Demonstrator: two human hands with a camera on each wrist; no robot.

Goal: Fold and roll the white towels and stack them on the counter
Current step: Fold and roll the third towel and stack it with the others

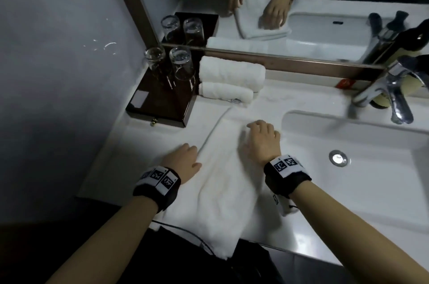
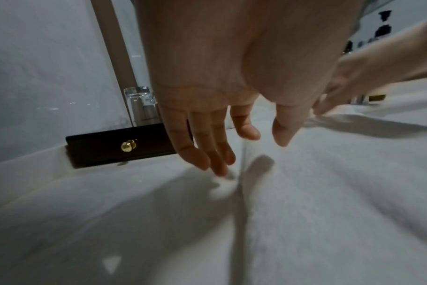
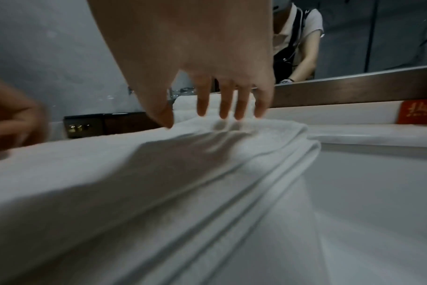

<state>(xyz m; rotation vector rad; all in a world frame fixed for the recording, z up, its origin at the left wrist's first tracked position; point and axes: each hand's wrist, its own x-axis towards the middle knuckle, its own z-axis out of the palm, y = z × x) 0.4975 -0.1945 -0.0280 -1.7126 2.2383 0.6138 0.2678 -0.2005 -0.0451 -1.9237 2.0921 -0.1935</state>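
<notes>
A white towel [image 1: 222, 190], folded into a long strip, lies lengthwise on the white counter [image 1: 144, 149], and its near end hangs over the front edge. My left hand [image 1: 188, 158] lies flat at the towel's left edge, fingers straight; in the left wrist view its fingertips [image 2: 217, 167] touch the counter beside the towel [image 2: 329, 192]. My right hand [image 1: 262, 135] rests on the towel's far right part with spread fingers, whose tips [image 3: 223, 113] press the layered towel [image 3: 159, 183]. A large rolled towel [image 1: 232, 72] and a small rolled towel [image 1: 225, 93] lie at the back.
A dark wooden tray [image 1: 160, 102] with two upturned glasses [image 1: 181, 65] stands at the back left against the wall. The sink basin [image 1: 371, 167] lies right of the towel, with a chrome faucet [image 1: 394, 88] behind it. A mirror runs along the back.
</notes>
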